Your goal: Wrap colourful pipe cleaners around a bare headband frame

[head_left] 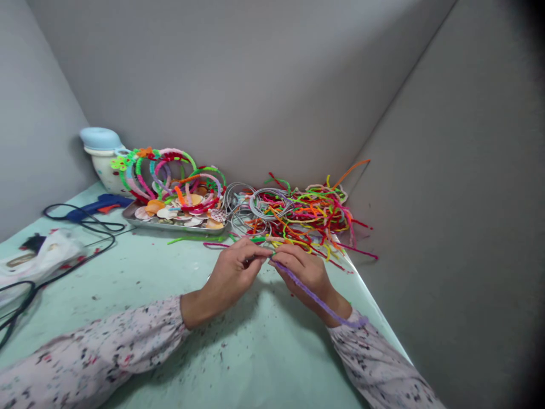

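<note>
Head view: right hand pinches purple stem near table edge, room leftward

Heaped pipe cleaners, wire rings and a tray of shells on the table mark a craft workspace.

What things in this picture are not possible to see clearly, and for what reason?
All in the head view:
Purple strip: its upper end, hidden or too small where left hand and right hand meet.
Tray: most of its floor, covered by shells.
Black cable: cut off by the left edge.
White bag: cut off there too.
</note>
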`<state>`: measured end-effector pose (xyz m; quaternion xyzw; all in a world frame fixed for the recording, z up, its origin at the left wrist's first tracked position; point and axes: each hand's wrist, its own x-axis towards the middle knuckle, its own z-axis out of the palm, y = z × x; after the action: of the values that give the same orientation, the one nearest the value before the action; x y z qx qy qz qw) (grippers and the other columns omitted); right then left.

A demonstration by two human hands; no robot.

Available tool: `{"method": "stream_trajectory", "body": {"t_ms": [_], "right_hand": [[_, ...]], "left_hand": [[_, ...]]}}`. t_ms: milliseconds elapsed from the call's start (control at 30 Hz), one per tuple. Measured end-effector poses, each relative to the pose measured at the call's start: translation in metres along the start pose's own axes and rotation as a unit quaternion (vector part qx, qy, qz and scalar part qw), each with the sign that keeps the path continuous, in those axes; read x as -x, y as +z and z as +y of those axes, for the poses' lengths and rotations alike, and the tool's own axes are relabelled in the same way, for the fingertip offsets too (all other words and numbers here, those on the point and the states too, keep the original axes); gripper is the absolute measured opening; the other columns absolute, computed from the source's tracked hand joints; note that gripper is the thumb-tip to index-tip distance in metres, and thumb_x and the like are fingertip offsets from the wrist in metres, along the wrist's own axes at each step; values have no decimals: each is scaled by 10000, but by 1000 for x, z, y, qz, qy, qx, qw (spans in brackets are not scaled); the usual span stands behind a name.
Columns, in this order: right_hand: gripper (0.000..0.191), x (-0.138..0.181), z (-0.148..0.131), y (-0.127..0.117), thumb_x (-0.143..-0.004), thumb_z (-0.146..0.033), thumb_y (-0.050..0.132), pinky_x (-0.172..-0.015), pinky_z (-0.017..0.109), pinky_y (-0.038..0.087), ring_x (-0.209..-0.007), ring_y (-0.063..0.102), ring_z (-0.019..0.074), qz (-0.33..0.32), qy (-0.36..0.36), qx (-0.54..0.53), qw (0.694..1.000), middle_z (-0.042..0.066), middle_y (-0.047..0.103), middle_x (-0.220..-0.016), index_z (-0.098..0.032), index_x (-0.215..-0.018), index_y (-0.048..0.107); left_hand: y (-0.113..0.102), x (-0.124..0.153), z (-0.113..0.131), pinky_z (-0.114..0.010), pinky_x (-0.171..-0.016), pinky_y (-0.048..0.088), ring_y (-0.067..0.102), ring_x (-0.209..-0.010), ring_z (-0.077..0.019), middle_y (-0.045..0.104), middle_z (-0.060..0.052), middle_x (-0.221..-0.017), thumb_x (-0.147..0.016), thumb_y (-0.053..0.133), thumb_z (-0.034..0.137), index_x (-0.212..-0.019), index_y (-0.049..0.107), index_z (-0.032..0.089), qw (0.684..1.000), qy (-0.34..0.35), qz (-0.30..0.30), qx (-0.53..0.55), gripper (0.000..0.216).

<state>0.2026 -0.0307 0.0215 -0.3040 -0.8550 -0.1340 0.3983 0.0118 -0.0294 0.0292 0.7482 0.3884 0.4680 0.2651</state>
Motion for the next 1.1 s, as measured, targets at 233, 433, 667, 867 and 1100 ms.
{"method": "stream_trajectory", "body": {"t_ms": [233, 433, 667, 867, 1100], "right_hand": [[121, 6, -4, 10, -881, -194, 584, -757, 252, 556, -888, 663, 149, 47, 47, -11, 998, 63, 683, -961, -205, -994, 626], [119, 12, -4, 17, -874, -185, 598, -759, 260, 558, -891, 662, 154, 61, 44, -10, 997, 68, 679, -972, -199, -988, 627], [134, 13, -4, 18, -855, -163, 622, -744, 264, 562, -881, 664, 159, 69, 35, -11, 997, 75, 682, -973, -193, -986, 623], [107, 14, -5, 18, -876, -191, 601, -741, 262, 563, -876, 666, 152, 68, 45, -4, 997, 64, 683, -976, -208, -980, 625], [138, 16, -3, 20, -860, -186, 626, -753, 264, 558, -901, 663, 158, 70, 43, -8, 997, 68, 678, -986, -197, -996, 611]], "left_hand": [[3, 2, -5, -251, -703, 489, 606, -757, -136, 675, -37, -884, -837, 578, 190, -972, 686, 195, 999, -31, -6, 13, 174], [2, 1, -2, -258, -746, 491, 626, -804, -148, 701, -34, -888, -845, 561, 210, -938, 684, 187, 998, -56, -35, 21, 156], [2, 1, 0, -242, -696, 488, 624, -769, -140, 694, -32, -868, -840, 551, 200, -916, 664, 176, 994, -81, -35, 63, 137], [3, 2, -2, -231, -697, 474, 612, -768, -132, 678, -26, -849, -837, 548, 176, -891, 651, 165, 994, -72, -37, 70, 117], [3, 4, -4, -227, -702, 457, 601, -765, -123, 667, -14, -849, -846, 556, 166, -900, 655, 171, 997, -44, -34, 49, 114]]}}
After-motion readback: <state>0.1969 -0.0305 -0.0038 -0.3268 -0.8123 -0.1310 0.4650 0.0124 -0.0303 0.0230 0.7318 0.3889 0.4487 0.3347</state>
